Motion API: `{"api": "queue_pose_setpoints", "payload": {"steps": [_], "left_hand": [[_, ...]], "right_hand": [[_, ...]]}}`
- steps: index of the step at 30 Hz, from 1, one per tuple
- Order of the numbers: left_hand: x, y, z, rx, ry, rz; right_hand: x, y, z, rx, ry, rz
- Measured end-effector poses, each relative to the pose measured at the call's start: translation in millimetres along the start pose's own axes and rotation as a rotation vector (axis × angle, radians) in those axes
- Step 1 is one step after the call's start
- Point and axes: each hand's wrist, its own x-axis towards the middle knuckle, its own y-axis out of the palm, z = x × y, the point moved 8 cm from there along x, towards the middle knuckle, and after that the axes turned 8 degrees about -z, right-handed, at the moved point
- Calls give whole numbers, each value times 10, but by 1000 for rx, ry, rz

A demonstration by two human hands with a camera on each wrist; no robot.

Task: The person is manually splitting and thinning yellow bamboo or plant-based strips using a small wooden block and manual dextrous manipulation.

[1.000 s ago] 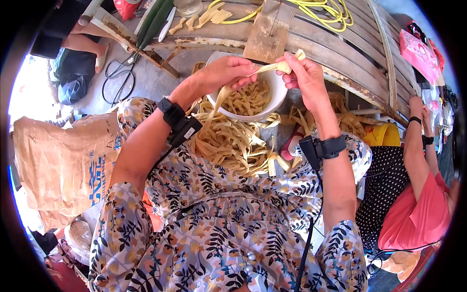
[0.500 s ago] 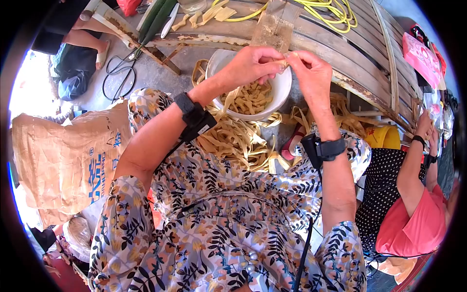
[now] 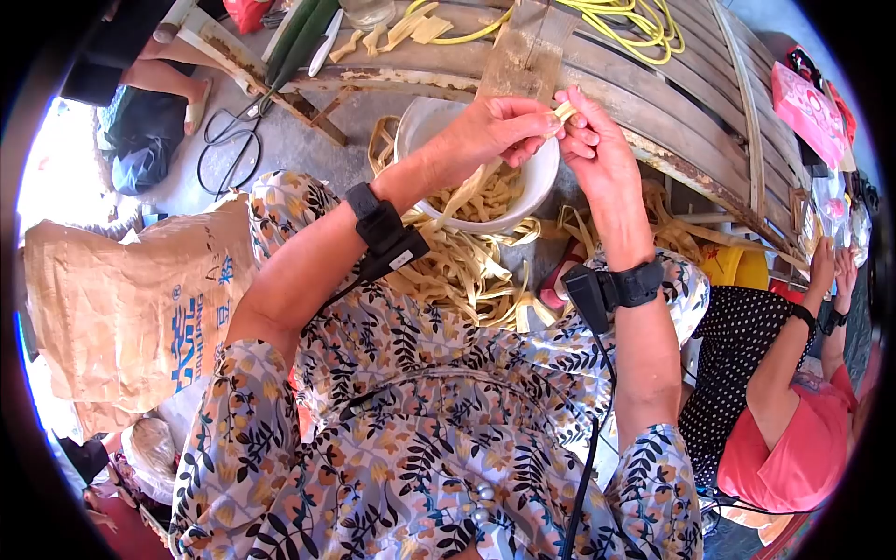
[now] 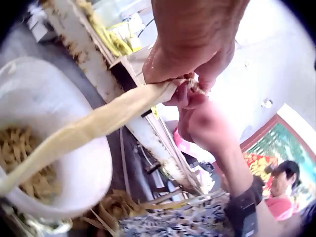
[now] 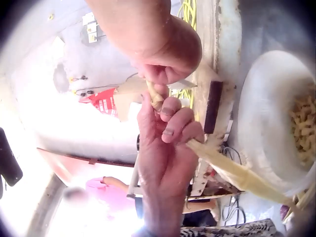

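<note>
Both hands meet above a white bucket (image 3: pixel 545 177), working on a pale yellow strip, like tofu skin (image 4: pixel 98 121). My left hand (image 3: pixel 495 133) pinches it near one end, and its long tail hangs from that hand down past the bucket. In the right wrist view a small twisted loop of the strip (image 5: pixel 156 102) sits at the left thumb and fingers. My right hand (image 3: pixel 602 149) pinches the short end just beyond it. Inside the bucket lie many short knotted pieces (image 3: pixel 499 198) of the same material.
Loose strips (image 3: pixel 457 280) are heaped below the bucket. Ahead is a slatted bench (image 3: pixel 644 103) with a wooden board (image 3: pixel 523 58), a yellow cord (image 3: pixel 635 28) and a white-handled knife (image 3: pixel 323 45). A paper sack (image 3: pixel 131 308) stands left; a person in red (image 3: pixel 784 448) sits right.
The strip was stretched between the hands a second ago; the hands then came together over it. Now a short end shows between them, and the right fingers have shifted around it.
</note>
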Motion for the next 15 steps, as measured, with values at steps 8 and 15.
{"api": "queue_pose_setpoints", "payload": {"steps": [8, 15], "left_hand": [[-91, -124, -69, 214, 63, 59], [-74, -109, 66, 192, -21, 135]], "right_hand": [[-139, 47, 247, -410, -204, -169], [-98, 97, 174, -556, -304, -86]]}}
